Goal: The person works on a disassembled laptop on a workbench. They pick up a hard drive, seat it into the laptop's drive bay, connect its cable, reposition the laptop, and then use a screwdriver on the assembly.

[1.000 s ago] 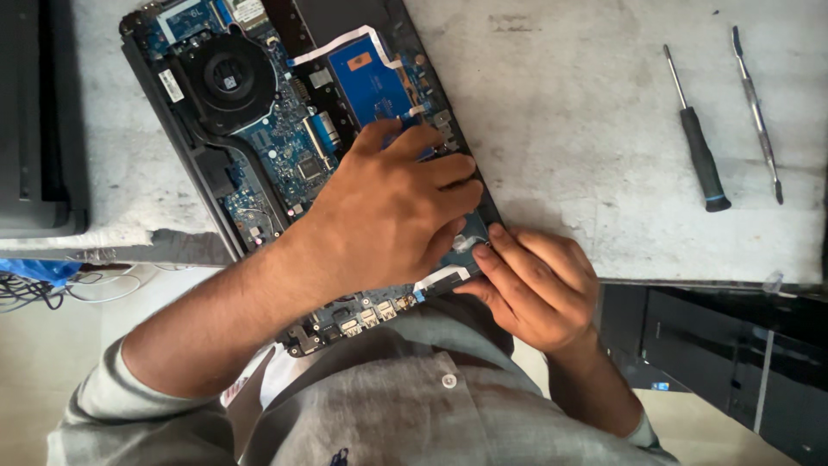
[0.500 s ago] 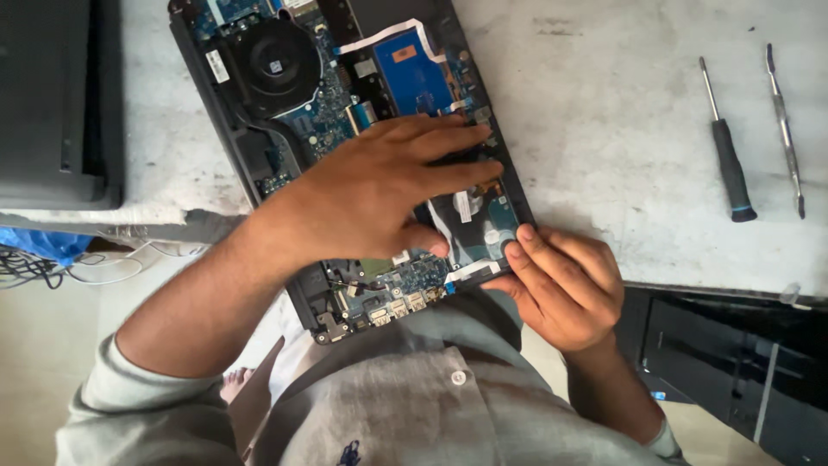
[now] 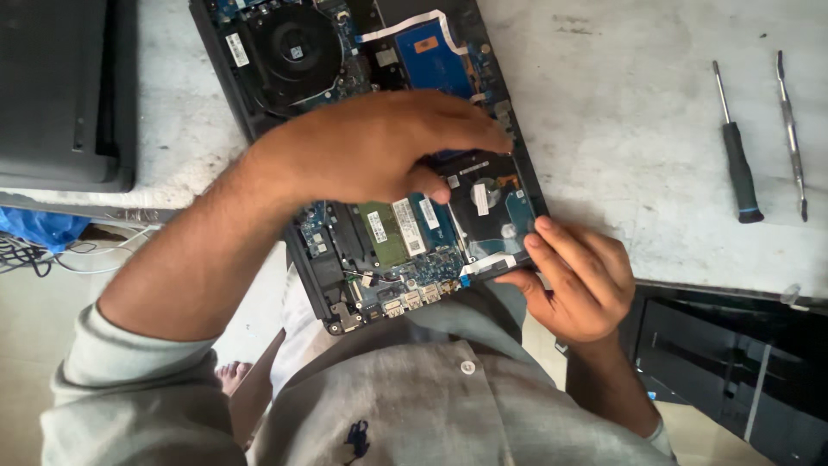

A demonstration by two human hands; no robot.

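Opened laptop base lies tilted on the grey worktable, bottom cover off, boards showing. Its near end hangs past the table's front edge, over my lap and grey shirt.

My left hand arches over the middle of the chassis, fingers stretched toward the right rim, thumb tip pressing down at the top-left corner of the hard drive. Fingers close together, not curled round anything; whether fingertips touch the rim, cannot tell.

My right hand sits at the laptop's near right corner. Fingers half-curled, tips on the drive's lower right edge and the chassis rim, thumb underneath the corner. Gripping the chassis edge loosely, not lifting that I can see.

Hard drive sits in its bay at the right side of the base, near end, just beside the green memory stick. Cooling fan at the far end, blue flat panel beside it.

Room: bare table to the right of the laptop. Black-handled screwdriver and thin metal pry tool lie side by side well apart from my right hand, near the right edge of view. Dark closed laptop fills the left table edge, near my left forearm. Blue bag and cables below it, off the table. Black case under the table edge at right.
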